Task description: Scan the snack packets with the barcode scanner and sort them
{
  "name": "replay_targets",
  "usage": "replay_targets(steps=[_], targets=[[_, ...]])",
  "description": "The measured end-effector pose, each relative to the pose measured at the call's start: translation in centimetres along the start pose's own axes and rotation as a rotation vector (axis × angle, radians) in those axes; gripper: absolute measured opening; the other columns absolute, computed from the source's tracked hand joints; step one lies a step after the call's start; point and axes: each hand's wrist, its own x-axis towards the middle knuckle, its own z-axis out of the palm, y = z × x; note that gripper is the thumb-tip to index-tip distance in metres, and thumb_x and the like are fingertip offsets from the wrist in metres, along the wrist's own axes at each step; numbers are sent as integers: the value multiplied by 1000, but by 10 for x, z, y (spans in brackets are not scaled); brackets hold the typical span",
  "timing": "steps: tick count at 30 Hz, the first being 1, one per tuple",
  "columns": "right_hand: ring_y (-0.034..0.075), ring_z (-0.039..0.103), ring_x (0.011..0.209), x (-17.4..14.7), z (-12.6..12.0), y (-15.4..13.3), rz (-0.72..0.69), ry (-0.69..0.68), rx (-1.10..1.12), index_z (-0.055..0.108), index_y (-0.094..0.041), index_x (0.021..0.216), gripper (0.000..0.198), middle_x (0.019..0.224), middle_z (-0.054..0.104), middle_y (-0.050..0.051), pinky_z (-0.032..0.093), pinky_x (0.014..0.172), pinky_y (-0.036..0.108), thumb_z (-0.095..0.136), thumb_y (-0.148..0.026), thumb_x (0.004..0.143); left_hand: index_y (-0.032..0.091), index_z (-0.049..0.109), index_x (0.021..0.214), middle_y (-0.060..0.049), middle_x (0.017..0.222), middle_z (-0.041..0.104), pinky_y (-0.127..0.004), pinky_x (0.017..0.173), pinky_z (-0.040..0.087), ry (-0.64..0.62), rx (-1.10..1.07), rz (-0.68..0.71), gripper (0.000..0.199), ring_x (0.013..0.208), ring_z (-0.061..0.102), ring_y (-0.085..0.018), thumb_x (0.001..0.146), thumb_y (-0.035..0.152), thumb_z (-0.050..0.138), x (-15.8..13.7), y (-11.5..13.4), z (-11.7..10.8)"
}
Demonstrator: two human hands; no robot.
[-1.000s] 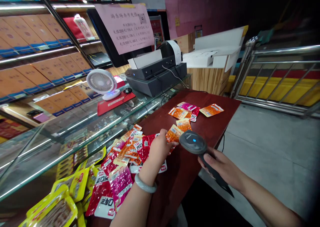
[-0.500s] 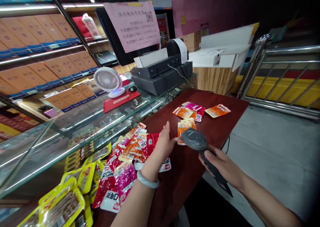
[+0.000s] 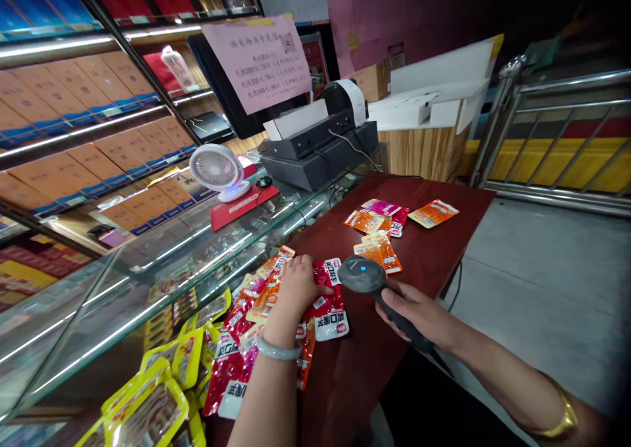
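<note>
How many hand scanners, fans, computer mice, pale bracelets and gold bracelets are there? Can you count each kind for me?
Scanner: 1, in the right hand
Fan: 1
Computer mouse: 1
Pale bracelet: 1
Gold bracelet: 1
Total: 5

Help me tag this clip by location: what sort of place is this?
Probably a shop's checkout: the right hand holds what looks like a barcode scanner, bright packets lie on the dark red table, and rows of boxed goods stand at the picture's left.
</note>
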Motion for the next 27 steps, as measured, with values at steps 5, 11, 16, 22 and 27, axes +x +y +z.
replay_targets(steps=[5, 11, 16, 22, 27], targets=[[5, 41, 48, 1, 5, 9, -1, -22, -22, 53, -19, 94, 46, 68, 53, -5, 32, 41, 14, 59, -65, 87, 20, 54, 108, -10, 96, 70, -32, 75, 43, 90, -288, -182, 30, 91, 66, -26, 85, 36, 65, 6, -2, 1], [6, 44, 51, -4, 14, 0, -20, -29, -141, 54, -18, 94, 49, 70, 53, -3, 33, 43, 15, 59, -66, 86, 19, 64, 97, -5, 83, 71, -27, 69, 45, 272, -858, -199, 19, 74, 65, -18, 90, 33, 52, 22, -18, 21], [6, 44, 52, 2, 19, -5, -49, -51, -212, 53, -19, 91, 47, 70, 53, -3, 34, 45, 16, 57, -66, 88, 17, 64, 93, -4, 79, 70, -25, 64, 47, 324, -1101, -137, 21, 69, 63, -16, 87, 35, 54, 26, -18, 28], [6, 45, 52, 6, 22, -6, -39, -66, -230, 51, -19, 87, 47, 71, 53, -3, 35, 45, 16, 54, -66, 89, 18, 66, 91, -4, 80, 69, -25, 61, 46, 336, -1068, -162, 19, 67, 61, -16, 85, 33, 57, 16, -6, 20], [6, 45, 52, 2, 20, -9, -33, -37, -215, 51, -18, 88, 49, 71, 54, -3, 35, 45, 16, 55, -67, 88, 19, 59, 122, -10, 102, 72, -32, 76, 52, 59, -1395, -32, 42, 82, 68, -19, 86, 41, 57, 14, 13, 21]])
